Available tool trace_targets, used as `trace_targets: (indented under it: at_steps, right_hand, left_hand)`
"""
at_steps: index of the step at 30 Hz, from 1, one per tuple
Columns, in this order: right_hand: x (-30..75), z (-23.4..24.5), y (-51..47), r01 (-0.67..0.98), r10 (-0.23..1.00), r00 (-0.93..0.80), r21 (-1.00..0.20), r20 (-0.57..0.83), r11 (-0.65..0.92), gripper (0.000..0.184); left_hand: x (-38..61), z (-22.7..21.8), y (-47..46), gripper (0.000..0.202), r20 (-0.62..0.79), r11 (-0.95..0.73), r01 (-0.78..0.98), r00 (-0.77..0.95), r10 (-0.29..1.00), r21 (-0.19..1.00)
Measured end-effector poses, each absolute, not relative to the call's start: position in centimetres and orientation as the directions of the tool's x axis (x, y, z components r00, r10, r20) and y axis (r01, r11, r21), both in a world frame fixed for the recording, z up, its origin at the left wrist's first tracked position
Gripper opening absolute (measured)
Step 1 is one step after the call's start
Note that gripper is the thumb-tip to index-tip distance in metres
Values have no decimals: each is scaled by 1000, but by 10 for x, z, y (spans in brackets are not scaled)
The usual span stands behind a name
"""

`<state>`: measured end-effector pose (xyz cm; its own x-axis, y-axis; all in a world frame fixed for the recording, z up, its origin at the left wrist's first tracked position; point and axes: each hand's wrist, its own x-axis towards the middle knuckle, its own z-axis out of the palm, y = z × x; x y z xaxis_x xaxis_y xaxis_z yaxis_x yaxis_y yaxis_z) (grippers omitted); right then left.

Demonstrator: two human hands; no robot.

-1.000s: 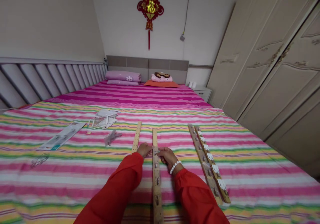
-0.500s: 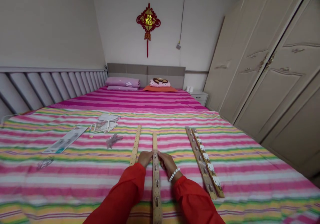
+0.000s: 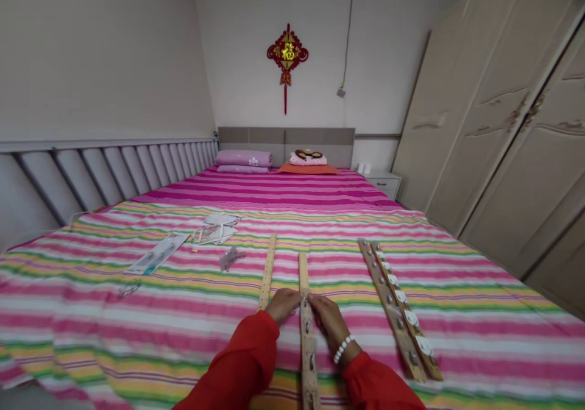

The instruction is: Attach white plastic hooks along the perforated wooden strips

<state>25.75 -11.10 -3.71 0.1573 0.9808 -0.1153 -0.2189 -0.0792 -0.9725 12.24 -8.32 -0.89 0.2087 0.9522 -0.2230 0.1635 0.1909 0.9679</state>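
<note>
A narrow wooden strip (image 3: 309, 343) lies lengthwise in front of me, with several small metal hooks along its near part and bare wood at its far end. From its left side, my left hand (image 3: 284, 305) pinches at the farthest hook (image 3: 304, 298) with its fingertips. Opposite it, my right hand (image 3: 329, 320), with a white bead bracelet at the wrist, has thumb and finger closed at the same hook. Fingertips partly hide that hook. Just left of my hands lies a second wooden strip (image 3: 267, 270) with rows of small holes.
Two more strips lie to the right: one with metal hooks (image 3: 389, 300), one with white pieces (image 3: 404, 300). At left are a hook package (image 3: 158, 253), papers (image 3: 218, 227), a crumpled grey-clear item (image 3: 231, 258) and thin clear bits (image 3: 130, 287). Everything rests on a striped bed sheet (image 3: 183, 337).
My view has turned slightly left and up, so everything sits further right and lower. Both hands stay at the farthest hook, their fingertips shifted slightly over it.
</note>
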Motion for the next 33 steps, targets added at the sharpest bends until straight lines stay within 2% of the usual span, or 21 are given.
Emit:
trace_targets:
  at_steps: [3,6,9,12,15,26,29,33]
  right_hand:
    - [260,-35,-113,-262,979,128,-957,-161,-123,38]
    - [263,-35,-115,-285,977,118,-949,-175,-136,38]
    - [264,-36,-116,-295,980,113,-947,-166,-126,39]
    - [264,-37,-114,-300,980,128,-948,-153,-109,39]
    - [264,-39,-113,-302,980,133,-948,-150,-104,41]
    - [266,-40,-113,-327,981,118,-939,-155,-109,45]
    - [267,-41,-113,-346,981,110,-932,-157,-110,46]
    - [268,-42,-111,-372,980,115,-922,-161,-108,44]
  left_hand:
    - [95,0,-75,33,-116,103,118,110,987,988]
    - [49,7,-62,28,25,-10,69,-221,975,998]
    - [-1,6,-46,18,86,-22,116,-579,811,993]
    - [-35,0,-32,15,100,3,136,-741,664,991]
    - [-51,-5,-21,18,121,21,169,-784,609,985]
    - [-55,-6,-25,17,140,-22,172,-711,689,985]
    - [-47,-1,-41,20,95,-94,43,-733,673,995]
    - [-24,14,-63,10,-116,-126,-282,-705,699,951]
